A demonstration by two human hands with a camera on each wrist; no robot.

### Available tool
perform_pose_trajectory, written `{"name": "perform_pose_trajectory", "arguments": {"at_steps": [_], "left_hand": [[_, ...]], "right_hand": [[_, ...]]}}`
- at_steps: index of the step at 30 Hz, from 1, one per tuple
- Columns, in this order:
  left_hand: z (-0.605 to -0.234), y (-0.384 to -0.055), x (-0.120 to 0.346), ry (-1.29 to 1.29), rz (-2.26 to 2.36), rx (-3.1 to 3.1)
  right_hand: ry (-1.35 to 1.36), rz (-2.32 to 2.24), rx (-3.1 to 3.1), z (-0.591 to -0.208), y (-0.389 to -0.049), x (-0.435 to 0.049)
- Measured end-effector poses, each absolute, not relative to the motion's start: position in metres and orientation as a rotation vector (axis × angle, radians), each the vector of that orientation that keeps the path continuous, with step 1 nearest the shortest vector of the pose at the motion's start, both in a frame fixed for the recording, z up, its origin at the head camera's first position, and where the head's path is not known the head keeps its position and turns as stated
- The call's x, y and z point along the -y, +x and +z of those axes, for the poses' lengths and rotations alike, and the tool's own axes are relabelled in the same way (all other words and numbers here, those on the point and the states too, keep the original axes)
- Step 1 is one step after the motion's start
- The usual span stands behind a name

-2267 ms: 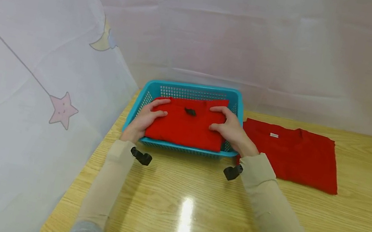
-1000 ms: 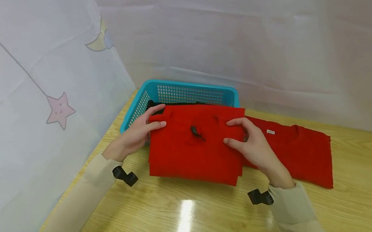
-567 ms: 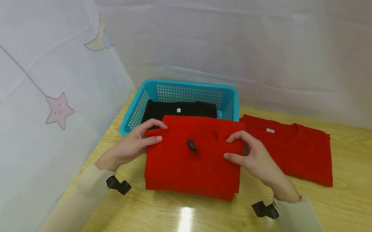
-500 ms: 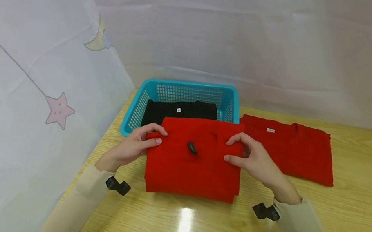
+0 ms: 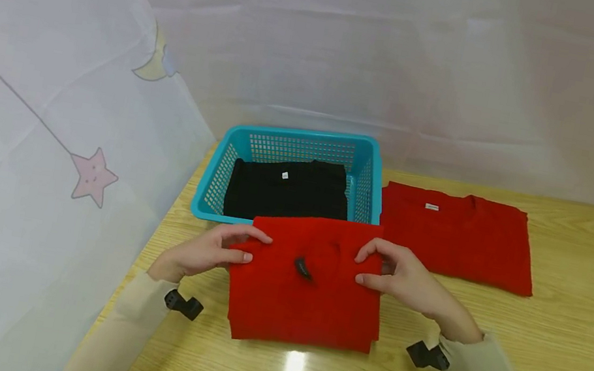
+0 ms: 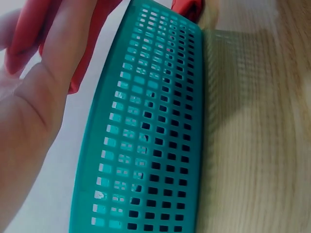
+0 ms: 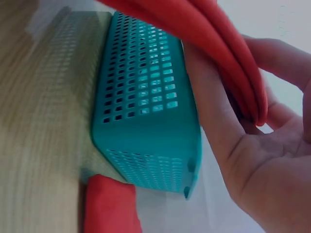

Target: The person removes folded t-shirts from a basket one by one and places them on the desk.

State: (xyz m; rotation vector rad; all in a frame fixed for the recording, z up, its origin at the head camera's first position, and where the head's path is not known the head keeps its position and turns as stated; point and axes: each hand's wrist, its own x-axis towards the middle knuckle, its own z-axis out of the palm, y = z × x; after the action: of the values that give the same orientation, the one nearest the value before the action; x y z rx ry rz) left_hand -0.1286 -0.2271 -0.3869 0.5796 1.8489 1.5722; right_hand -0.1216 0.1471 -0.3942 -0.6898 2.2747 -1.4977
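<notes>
A folded red shirt (image 5: 305,306) with a dark label near its collar hangs level between both hands, in front of the basket. At its left edge my left hand (image 5: 211,250) grips it, thumb on top and the other fingers partly hidden. The right hand (image 5: 403,277) pinches the opposite edge; in the right wrist view its thumb and fingers close round the red folds (image 7: 233,58). Behind the shirt stands a blue-green plastic basket (image 5: 306,134). Inside it lies a folded black shirt (image 5: 289,194) with a small white label.
Right of the basket, a second folded red shirt (image 5: 460,241) with a white label lies on the wooden table (image 5: 571,353). A pale patterned cloth (image 5: 413,67) hangs behind the table and along its left side.
Both hands have lifted the red shirt out of the basket and drawn it toward the body. The black shirt beneath has come into view.
</notes>
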Motion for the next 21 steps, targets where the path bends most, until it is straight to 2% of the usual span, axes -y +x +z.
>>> {"name": "perform_pose_trajectory", "arguments": {"at_steps": [11,21], "left_hand": [[-0.399,-0.13,0.231,0.723,1.259,-1.909],[-0.414,-0.135,0.229,0.555,1.273,-1.877]], "right_hand": [[-0.771,-1.446,-2.108,-0.415,-0.114,-0.147],[-0.752,-1.446,-2.109,-0.433,-0.112,-0.142]]}}
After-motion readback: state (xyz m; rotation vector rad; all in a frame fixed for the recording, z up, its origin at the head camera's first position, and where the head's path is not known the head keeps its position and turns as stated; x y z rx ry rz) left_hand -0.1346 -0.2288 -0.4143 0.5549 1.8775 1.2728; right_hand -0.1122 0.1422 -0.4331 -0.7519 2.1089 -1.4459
